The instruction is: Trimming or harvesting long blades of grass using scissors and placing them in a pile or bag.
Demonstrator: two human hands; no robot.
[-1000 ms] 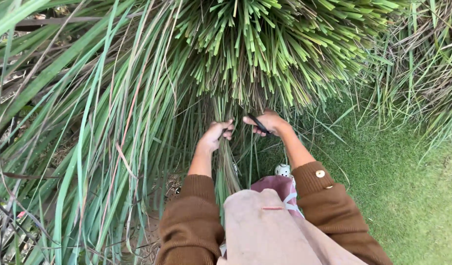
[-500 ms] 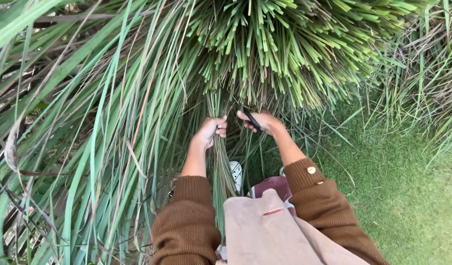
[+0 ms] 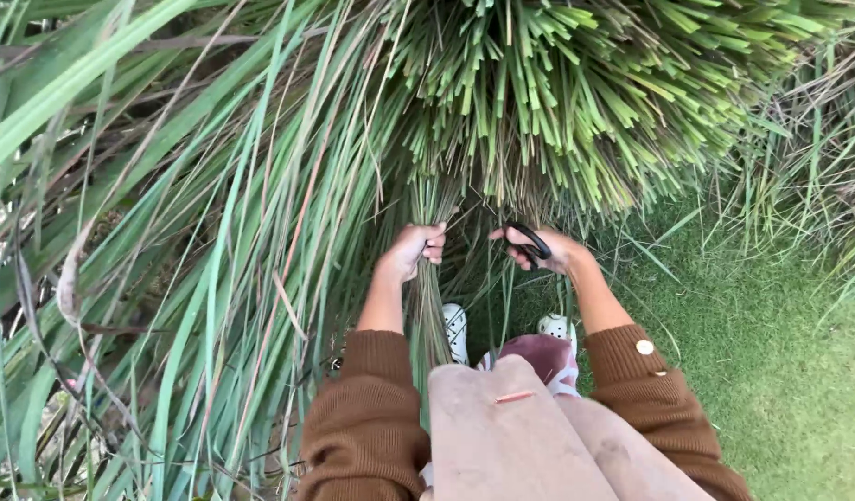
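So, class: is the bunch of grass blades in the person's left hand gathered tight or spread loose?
Gathered tight. The left hand is closed around the bunch of grass blades, which runs through the fist as one narrow bundle, while the long blades beside it fan out freely.

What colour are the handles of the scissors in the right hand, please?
Black, seen in the head view: the scissors sit in the right hand.

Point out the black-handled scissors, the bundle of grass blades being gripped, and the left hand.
black-handled scissors (image 3: 529,243), head view, on the handle loop.
bundle of grass blades (image 3: 431,306), head view, on the stalks below the fist.
left hand (image 3: 411,250), head view, on the back of the hand.
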